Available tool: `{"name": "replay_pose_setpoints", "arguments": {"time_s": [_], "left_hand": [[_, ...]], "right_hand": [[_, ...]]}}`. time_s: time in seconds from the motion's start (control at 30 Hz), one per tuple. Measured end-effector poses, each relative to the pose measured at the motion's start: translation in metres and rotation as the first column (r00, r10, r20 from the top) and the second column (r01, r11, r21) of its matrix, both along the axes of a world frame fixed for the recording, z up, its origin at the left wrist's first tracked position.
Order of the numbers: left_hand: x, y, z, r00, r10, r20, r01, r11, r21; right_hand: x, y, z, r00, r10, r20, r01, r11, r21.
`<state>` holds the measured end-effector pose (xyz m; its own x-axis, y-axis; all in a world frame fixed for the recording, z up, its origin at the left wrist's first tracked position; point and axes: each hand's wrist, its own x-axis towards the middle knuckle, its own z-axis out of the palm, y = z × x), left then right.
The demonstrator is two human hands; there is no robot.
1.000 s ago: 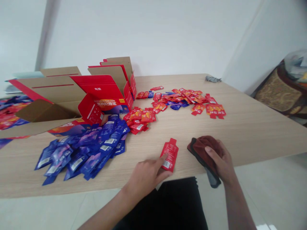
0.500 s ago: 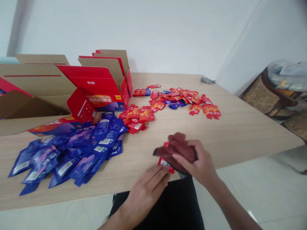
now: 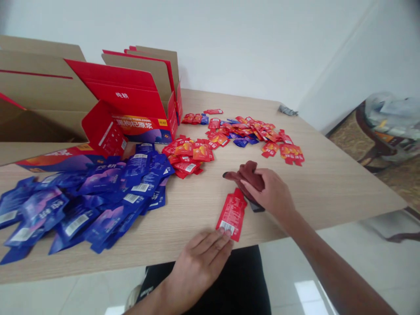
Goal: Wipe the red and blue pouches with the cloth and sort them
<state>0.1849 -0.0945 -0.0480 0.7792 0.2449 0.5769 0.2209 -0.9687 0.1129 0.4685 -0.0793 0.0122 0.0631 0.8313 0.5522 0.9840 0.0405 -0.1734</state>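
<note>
Lying nearest, at the front edge of the desk: left hand, fingers extended and close together, laid over the lower end of one red pouch; thumb hidden, so whether it pinches from beneath cannot be told.

Item, the red pouch: flat on the desk, barcode side up, just in front of the lap. Long axis runs away from the person, leaning slightly right; narrow neck points to the far side, barcode end toward the left hand. Judged light, thin and flexible, with a slick film skin; best held by the flat side edges or the neck, without squeezing the body.

Item, brown cloth: bunched in the right hand, thumb and fingers pinching it, just beyond and right of the pouch neck. Dark tip points left; a dark end hangs toward the person; no clear long axis. Judged soft, limp, light, easily gripped anywhere in its folds.

Farther, left: heap of blue pouches; beside it, pile of red pouches.

Farther again: mixed red and blue pouches; printed cartons, flaps raised; grey crumpled item near the far corner.
</note>
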Motion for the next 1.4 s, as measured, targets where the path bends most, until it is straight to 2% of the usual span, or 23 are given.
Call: {"name": "replay_pose_setpoints", "arguments": {"time_s": [0.07,0.1,0.17,0.23,0.37,0.5,0.57,0.67,0.73,0.77,0.83,0.9,1.07,1.23,1.3,1.4], "left_hand": [[0.001,-0.001,0.0,1.0,0.017,0.02,-0.016,1.0,-0.017],[0.002,-0.002,0.0,0.999,0.025,0.033,-0.024,0.999,-0.028],[0.003,-0.003,0.0,0.998,0.033,0.06,-0.03,0.998,-0.046],[0.003,-0.004,0.001,0.997,0.034,0.07,-0.03,0.998,-0.053],[0.002,-0.003,-0.001,0.999,0.025,0.02,-0.024,0.999,-0.04],[0.001,-0.002,-0.002,0.999,0.025,0.034,-0.024,0.999,-0.041],[0.001,-0.002,-0.001,0.998,0.031,0.052,-0.029,0.999,-0.043],[0.001,-0.003,0.002,0.998,0.035,0.048,-0.033,0.998,-0.051],[0.002,-0.003,0.004,0.998,0.038,0.045,-0.036,0.998,-0.055],[0.002,-0.003,0.005,0.998,0.042,0.052,-0.039,0.998,-0.057],[0.003,-0.002,0.005,0.995,0.049,0.084,-0.044,0.997,-0.058],[0.003,-0.002,0.006,0.995,0.047,0.093,-0.042,0.997,-0.06],[0.002,-0.002,0.003,0.998,0.035,0.046,-0.032,0.998,-0.063],[0.001,-0.001,0.003,0.999,0.029,0.043,-0.026,0.998,-0.053],[0.001,0.0,0.007,0.999,0.02,0.036,-0.018,0.999,-0.049],[0.0,0.001,0.017,1.0,0.008,-0.005,-0.008,0.999,-0.054]], "right_hand": [[-0.017,-0.02,0.002,0.997,0.03,-0.077,-0.025,0.997,0.069],[-0.027,-0.03,0.0,0.988,0.126,-0.089,-0.125,0.992,0.018],[-0.045,-0.047,-0.008,0.934,0.34,-0.11,-0.352,0.928,-0.121],[-0.052,-0.052,-0.017,0.901,0.409,-0.142,-0.43,0.885,-0.178],[-0.03,-0.025,-0.03,0.968,0.226,-0.107,-0.242,0.955,-0.17],[0.006,0.01,-0.025,0.995,0.099,0.03,-0.093,0.983,-0.158],[0.014,0.013,-0.016,0.998,0.018,0.068,-0.011,0.995,-0.096],[0.0,-0.006,-0.005,0.997,-0.072,-0.029,0.073,0.996,0.047],[-0.021,-0.028,-0.003,0.994,0.019,-0.107,-0.013,0.999,0.048],[-0.033,-0.038,-0.004,0.984,0.134,-0.12,-0.137,0.991,-0.015],[-0.051,-0.052,-0.01,0.934,0.323,-0.151,-0.343,0.93,-0.13],[-0.057,-0.054,-0.018,0.911,0.378,-0.166,-0.405,0.897,-0.176],[-0.028,-0.018,-0.031,0.978,0.192,-0.083,-0.203,0.968,-0.147],[0.015,0.015,-0.026,0.997,0.029,0.076,-0.021,0.994,-0.103],[0.027,0.016,-0.022,0.995,-0.086,0.053,0.087,0.996,-0.021],[0.033,0.001,-0.016,0.964,-0.227,-0.14,0.243,0.964,0.111]]}}
